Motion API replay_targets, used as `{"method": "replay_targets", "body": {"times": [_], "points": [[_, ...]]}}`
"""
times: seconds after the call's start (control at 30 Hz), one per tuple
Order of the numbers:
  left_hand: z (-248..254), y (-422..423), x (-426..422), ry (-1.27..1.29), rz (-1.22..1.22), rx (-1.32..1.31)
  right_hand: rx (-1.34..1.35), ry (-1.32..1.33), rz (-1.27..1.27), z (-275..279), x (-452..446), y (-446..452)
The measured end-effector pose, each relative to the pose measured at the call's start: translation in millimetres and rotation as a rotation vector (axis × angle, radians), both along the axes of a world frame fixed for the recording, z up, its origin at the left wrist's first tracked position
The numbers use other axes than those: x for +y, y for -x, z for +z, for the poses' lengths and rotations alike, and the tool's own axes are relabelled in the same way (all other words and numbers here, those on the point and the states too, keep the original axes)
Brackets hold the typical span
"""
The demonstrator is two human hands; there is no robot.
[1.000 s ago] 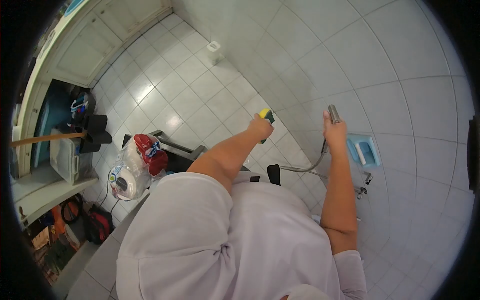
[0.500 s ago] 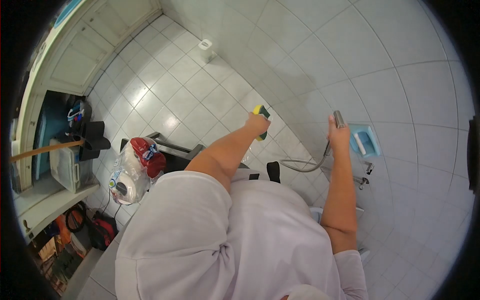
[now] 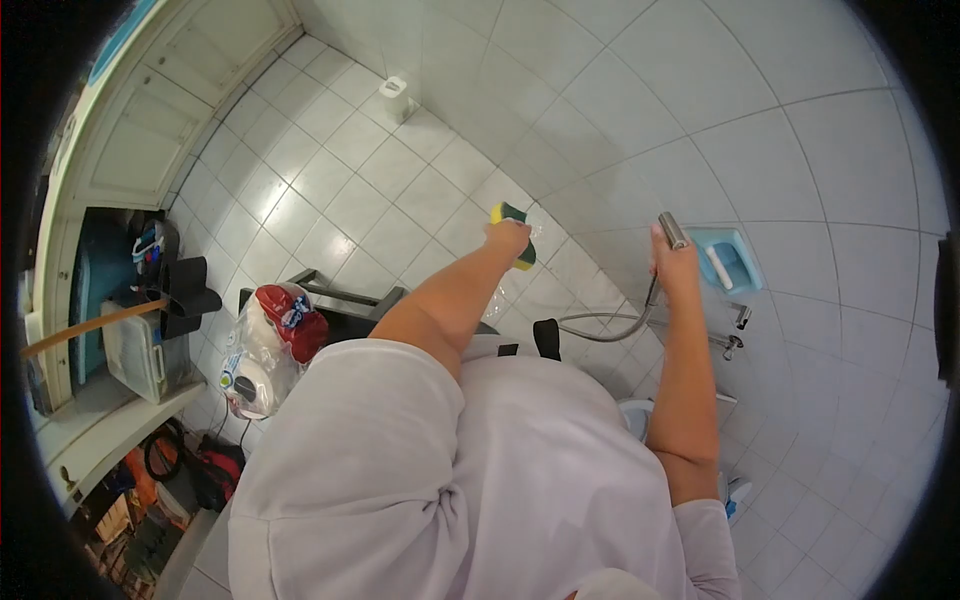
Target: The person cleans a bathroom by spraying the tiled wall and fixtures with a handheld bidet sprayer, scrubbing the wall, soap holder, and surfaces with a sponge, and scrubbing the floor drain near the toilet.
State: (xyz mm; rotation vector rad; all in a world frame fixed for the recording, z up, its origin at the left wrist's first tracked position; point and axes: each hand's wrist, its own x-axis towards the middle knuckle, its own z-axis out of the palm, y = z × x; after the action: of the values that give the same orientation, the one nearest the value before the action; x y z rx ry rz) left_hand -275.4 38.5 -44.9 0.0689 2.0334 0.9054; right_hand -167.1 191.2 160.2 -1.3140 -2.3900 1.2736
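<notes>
My left hand [image 3: 508, 238] is closed around a yellow and green scouring sponge [image 3: 497, 212], out over the tiled floor. Both ends of the sponge stick out past the fingers. My right hand [image 3: 676, 266] grips a metal spray nozzle [image 3: 672, 231] near the wall. From it a flexible metal hose [image 3: 610, 337] curves down and left toward my body. Pale glints, perhaps water, show on the floor below the sponge. Whether water leaves the nozzle, I cannot tell.
A blue soap dish [image 3: 745, 260] and metal taps [image 3: 730, 345] are on the right wall. A white container [image 3: 395, 98] stands on the floor by the wall. Plastic-wrapped paper rolls [image 3: 257, 385] sit at left, beside a cabinet [image 3: 160, 130] and a clear storage box [image 3: 150, 355].
The view has shifted slightly. My left hand has tilted a little with the sponge and sits slightly further left. My right hand still holds the nozzle in nearly the same place.
</notes>
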Motion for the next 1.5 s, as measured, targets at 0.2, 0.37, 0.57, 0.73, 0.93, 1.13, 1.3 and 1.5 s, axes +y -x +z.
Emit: {"method": "replay_targets", "body": {"times": [0.2, 0.37, 0.57, 0.73, 0.93, 1.13, 1.3, 1.5], "points": [[9.7, -0.2, -5.8, 0.068, -0.014, 0.065, -0.079, -0.165, 0.065, -4.2, -2.7, 1.1], [7.0, -5.1, -0.3, -0.024, 0.095, -0.010, 0.012, 0.002, 0.067, 2.9, -12.1, 7.7], [7.2, -2.7, -0.7, 0.043, 0.026, 0.029, -0.287, -0.063, -0.032, -39.2, 17.3, -24.6], [-6.1, -3.5, -2.6, 0.008, 0.009, 0.012, -0.289, -0.168, 0.104, -36.0, 12.3, -14.2], [-3.3, -1.7, 0.4, 0.120, -0.113, 0.077, -0.201, -0.071, 0.110, -15.5, -0.8, -3.2], [1.4, -3.0, -4.8, 0.057, -0.117, 0.098, -0.179, -0.171, 0.108, -59.5, 21.0, -25.6], [-11.6, 0.6, -3.5, 0.098, -0.131, 0.100, -0.249, -0.224, 0.143, -21.3, -14.3, -2.9], [-12.2, -0.6, -2.6, 0.128, -0.134, 0.152, -0.053, -0.099, 0.073, -24.1, -9.2, 3.1]]}}
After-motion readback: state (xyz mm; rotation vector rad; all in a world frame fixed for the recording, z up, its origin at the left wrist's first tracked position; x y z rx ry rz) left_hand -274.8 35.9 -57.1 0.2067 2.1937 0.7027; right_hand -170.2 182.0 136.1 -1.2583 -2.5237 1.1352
